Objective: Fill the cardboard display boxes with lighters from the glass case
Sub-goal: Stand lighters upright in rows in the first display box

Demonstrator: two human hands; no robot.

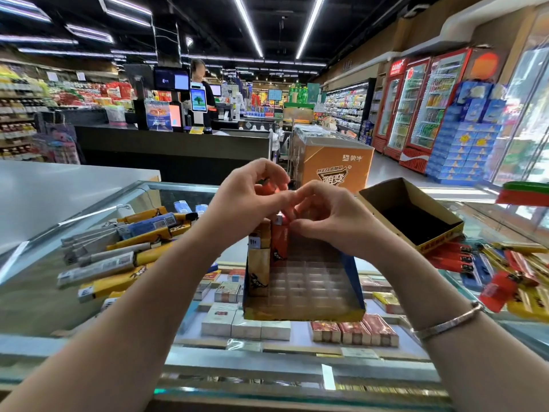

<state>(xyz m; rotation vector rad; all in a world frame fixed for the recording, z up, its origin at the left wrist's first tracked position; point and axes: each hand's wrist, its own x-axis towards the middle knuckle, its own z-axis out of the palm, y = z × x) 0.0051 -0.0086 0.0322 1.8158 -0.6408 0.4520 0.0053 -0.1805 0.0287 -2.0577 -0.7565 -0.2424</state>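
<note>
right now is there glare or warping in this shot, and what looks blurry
Head view: ceiling strip lights streak and reflect as glare on the glass counter; wide-angle warping bends the fridges and counter edges; both hands, left and right, and the red lighter are slightly smeared; the display box stays readable.

The scene is brightly and evenly lit by long ceiling light strips (248, 25) at twelve o'clock. Pale glare is thrown across the glass case top (74, 221) toward nine o'clock. Strong wide-angle bending is seen at the edges, and the fingertips are softened by blur.
</note>
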